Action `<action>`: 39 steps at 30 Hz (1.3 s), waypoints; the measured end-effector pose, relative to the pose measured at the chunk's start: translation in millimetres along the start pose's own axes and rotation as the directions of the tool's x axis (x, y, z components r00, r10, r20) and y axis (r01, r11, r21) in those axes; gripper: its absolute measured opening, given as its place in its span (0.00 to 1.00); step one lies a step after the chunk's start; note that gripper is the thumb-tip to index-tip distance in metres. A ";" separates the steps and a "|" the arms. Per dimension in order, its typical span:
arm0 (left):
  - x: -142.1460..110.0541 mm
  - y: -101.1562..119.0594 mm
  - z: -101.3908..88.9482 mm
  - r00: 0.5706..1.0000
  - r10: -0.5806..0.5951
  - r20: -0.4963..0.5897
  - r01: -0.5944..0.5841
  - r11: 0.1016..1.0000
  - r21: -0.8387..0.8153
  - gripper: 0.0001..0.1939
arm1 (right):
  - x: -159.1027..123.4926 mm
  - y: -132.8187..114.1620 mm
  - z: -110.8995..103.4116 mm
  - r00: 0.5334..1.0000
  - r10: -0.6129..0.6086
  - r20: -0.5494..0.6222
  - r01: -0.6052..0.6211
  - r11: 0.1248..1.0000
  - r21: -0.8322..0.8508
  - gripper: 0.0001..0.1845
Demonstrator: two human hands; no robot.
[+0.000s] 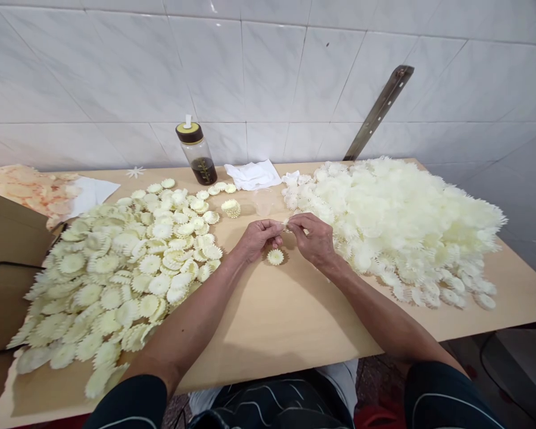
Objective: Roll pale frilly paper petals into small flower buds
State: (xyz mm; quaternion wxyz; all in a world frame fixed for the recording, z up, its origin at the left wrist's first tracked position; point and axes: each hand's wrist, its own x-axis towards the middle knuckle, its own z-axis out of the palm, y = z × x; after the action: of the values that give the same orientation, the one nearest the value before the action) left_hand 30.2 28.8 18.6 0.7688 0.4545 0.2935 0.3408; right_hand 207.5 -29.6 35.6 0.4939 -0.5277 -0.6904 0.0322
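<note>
My left hand (pixel 259 238) and my right hand (pixel 311 237) meet above the middle of the table, fingertips pinched together. Between them is a small pale flower-shaped piece (pixel 286 226), mostly hidden by the fingers. Just below the hands, a single pale yellow frilled disc (pixel 275 257) lies on the wood. To the left spreads a big heap of pale yellow scalloped discs (pixel 149 263). On the right is a larger mound of whiter, translucent frilled pieces (pixel 399 217). A small stack of discs (pixel 231 208) stands behind my left hand.
A bottle with dark liquid (pixel 203 161) and white tissue (pixel 254 175) are at the back by the tiled wall. A slotted metal bar (pixel 379 113) leans there. Cardboard (pixel 11 256) and orange-white petals (pixel 29 190) sit at the left; the table's front edge (pixel 268 377) is near my body.
</note>
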 end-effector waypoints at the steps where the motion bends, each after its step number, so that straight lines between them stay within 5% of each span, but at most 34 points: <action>1: -0.3 0.9 0.5 1.000 -0.007 -0.002 0.007 1.000 -0.003 0.25 | 0.1 -0.1 0.0 1.000 0.022 0.001 -0.022 1.000 -0.001 0.09; 15: 5.4 -6.2 -6.2 1.000 0.001 0.020 0.001 0.997 -0.077 0.24 | 1.7 8.7 -1.2 0.984 0.169 0.063 -0.176 0.975 0.137 0.11; 39: -2.0 -6.0 8.0 0.998 0.061 -0.002 -0.061 0.998 -0.009 0.24 | 7.5 -0.4 -5.6 0.939 0.341 0.031 -0.342 0.932 0.119 0.10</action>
State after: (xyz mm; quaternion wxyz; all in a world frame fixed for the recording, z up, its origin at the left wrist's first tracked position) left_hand 36.6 21.2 16.9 0.7598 0.4595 0.2785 0.3660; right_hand 211.5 -26.8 43.6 0.5089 -0.6082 -0.5871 0.1624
